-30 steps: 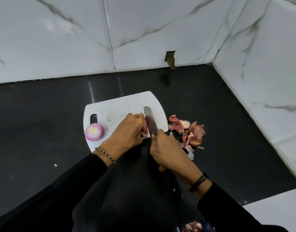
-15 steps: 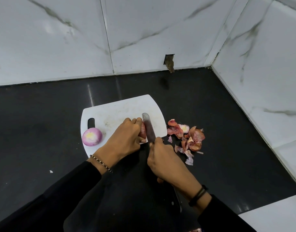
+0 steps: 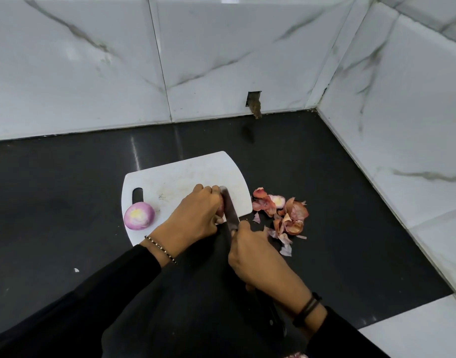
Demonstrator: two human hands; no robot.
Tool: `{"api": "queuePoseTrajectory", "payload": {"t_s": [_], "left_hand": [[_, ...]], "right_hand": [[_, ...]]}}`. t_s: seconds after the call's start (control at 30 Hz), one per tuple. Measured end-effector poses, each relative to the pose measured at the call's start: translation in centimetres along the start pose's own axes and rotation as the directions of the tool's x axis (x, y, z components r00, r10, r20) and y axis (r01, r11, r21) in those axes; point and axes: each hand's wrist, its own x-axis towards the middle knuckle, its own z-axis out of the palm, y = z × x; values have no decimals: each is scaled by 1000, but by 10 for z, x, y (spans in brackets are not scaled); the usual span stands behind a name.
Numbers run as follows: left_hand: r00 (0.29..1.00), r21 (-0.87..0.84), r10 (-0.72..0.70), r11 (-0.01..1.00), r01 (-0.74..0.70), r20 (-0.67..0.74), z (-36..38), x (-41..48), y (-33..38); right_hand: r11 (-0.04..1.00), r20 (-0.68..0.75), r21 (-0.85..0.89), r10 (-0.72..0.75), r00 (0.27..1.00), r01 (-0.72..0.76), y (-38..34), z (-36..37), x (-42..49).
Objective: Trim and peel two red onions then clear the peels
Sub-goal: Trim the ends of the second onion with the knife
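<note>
Hardly anything has moved over the last second: both hands keep their places at the lower right corner of the board, and the knife tip sits a touch nearer than before.

At frame centre the left hand (image 3: pixel 195 218) is curled over a red onion (image 3: pixel 221 206) and grips it against the white cutting board (image 3: pixel 185 171); only a sliver of reddish skin shows past the fingertips. Just right of it, the right hand (image 3: pixel 260 259) is clenched round the dark handle of the knife (image 3: pixel 230 208), whose dull grey blade lies edge-down against the onion's right side, tip pointing up the frame.

A flat plastic slab with rounded corners and a slot handle at its left end, the board also carries a peeled onion (image 3: pixel 139 216) on its lower left edge, round, smooth, purple-pink with a pale yellow patch on top.

Right of the board, on the glossy black counter (image 3: pixel 53 189), lies a loose heap of peels (image 3: pixel 281 215): dry, curled, papery scraps in russet and pale lilac. A white crumb (image 3: pixel 76 270) sits at the lower left.

Shiny white, grey-veined marble wall tiles (image 3: pixel 79 60) fill the top and right of the frame, with a small rectangular hole (image 3: pixel 254 102) near the corner. Both wrists wear thin bands over black sleeves.
</note>
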Motion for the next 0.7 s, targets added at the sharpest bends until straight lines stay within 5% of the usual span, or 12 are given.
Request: {"api": "queuePoseTrajectory", "payload": {"t_s": [0.7], "left_hand": [[999,-57,-45,997,46,20,-30,-7,13]], "right_hand": [[994,-100,80,88,991,-80,-23,11,-12]]}}
